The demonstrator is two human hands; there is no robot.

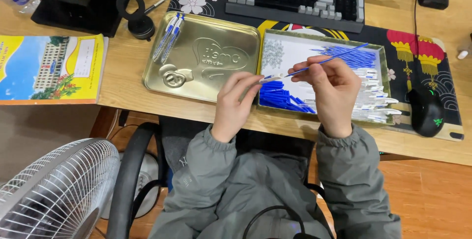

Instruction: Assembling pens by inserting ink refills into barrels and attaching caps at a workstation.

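Above the shallow tin tray's (379,48) near-left corner, left hand (235,102) pinches a white pen barrel (270,77); right hand (332,89) pinches a thin blue refill (328,60), axis running up-right, tip meeting barrel.

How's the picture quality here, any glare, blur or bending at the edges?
Head view: warm, even light; soft glare on the gold tin lid; the left hand and right hand with the blue refill look sharp; the fan and desk edge bow slightly from wide-angle distortion.
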